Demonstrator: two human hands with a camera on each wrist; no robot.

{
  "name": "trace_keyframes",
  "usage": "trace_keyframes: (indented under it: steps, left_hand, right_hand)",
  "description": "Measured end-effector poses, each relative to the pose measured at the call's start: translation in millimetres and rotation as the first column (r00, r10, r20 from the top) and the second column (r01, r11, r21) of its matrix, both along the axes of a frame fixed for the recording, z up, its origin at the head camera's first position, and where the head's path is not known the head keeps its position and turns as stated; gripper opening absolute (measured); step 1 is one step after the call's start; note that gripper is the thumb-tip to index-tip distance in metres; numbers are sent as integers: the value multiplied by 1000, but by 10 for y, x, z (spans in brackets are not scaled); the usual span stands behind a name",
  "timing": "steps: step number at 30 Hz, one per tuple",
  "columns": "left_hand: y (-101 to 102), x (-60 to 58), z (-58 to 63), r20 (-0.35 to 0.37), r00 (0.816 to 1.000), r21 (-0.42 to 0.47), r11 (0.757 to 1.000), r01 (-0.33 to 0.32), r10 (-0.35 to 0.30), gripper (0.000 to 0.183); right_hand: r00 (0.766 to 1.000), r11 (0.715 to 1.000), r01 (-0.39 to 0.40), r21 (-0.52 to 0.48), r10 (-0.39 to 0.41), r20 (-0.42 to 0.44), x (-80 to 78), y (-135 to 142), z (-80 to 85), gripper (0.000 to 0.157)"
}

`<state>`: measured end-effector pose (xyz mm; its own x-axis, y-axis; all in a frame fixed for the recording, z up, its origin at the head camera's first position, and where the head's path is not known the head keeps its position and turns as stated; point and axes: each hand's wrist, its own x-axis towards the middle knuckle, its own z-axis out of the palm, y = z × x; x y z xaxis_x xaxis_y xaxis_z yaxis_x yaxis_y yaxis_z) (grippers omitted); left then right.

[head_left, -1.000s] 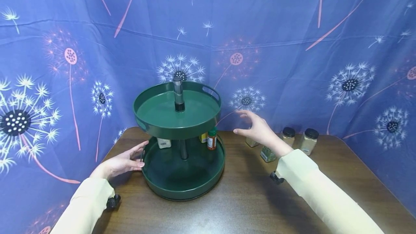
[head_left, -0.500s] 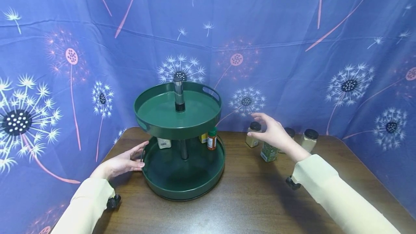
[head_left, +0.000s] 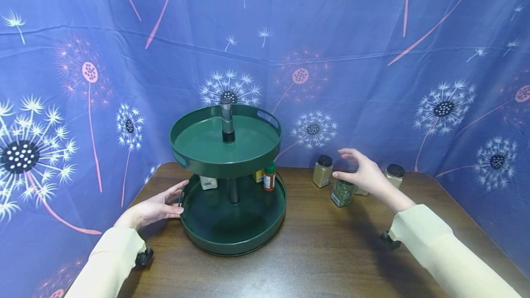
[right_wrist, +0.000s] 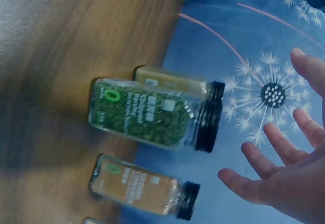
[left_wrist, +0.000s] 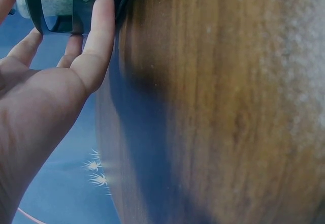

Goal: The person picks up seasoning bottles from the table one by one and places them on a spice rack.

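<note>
A green two-tier turntable tray stands left of the middle; its lower tier (head_left: 232, 229) and upper tier (head_left: 223, 151) share a metal post. My left hand (head_left: 155, 207) touches the left side of the lower tier, its thumb and fingertips (left_wrist: 104, 16) against the outer wall by the handle slot. My right hand (head_left: 366, 176) is in the air with spread fingers, holding nothing. It overlaps the black cap of a jar of green dried herbs (head_left: 342, 193) in the head view; in the right wrist view that jar (right_wrist: 142, 113) stands near the fingers.
On the lower tier sit a red bottle with green cap (head_left: 269, 177), a yellow container (head_left: 259, 176) and a white container (head_left: 209, 182). Jars of pale powder (head_left: 322, 171), tan powder (right_wrist: 137, 186) and beige powder (head_left: 394, 176) stand on the wooden table (head_left: 314, 252). Patterned blue cloth (head_left: 356, 72) hangs behind.
My right hand has moved away from the tray to the right, past the pale powder jar to above the herb jar. My left hand has stayed at the lower tier.
</note>
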<state>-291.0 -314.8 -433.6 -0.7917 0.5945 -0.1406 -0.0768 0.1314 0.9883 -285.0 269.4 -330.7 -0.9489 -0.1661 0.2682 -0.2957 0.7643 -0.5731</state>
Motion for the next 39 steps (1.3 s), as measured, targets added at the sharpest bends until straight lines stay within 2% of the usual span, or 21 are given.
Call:
trace_keyframes:
  steps: [7,11,18,25,28,33,39]
  left_hand:
    - [10,19,20,1,1000,-1,1000,-4,4,91]
    - [15,32,30,6,1000,0,1000,-8,8,91]
    - [21,37,34,5,1000,1,1000,-3,3,90]
    - [-1,18,20,-9,1000,-16,1000,-5,5,90]
    - [-8,8,15,-6,1000,-28,1000,-8,7,90]
    - [-5,0,18,-3,1000,-22,1000,-6,6,90]
    - [-5,8,12,-5,1000,-13,1000,-3,3,89]
  right_hand:
    - [1000,998,6,-61,-6,2,32,121,-95,77]
    - [1000,990,-4,-142,7,25,53,170,-159,78]
    - [999,959,16,-284,-7,35,91,228,-291,80]
    - [998,940,50,-338,-32,58,74,271,-424,82]
    - [996,922,66,-381,-35,87,57,261,-483,83]
    - [989,876,94,-474,-29,143,34,227,-566,86]
    - [981,866,105,-489,-9,194,35,185,-677,87]
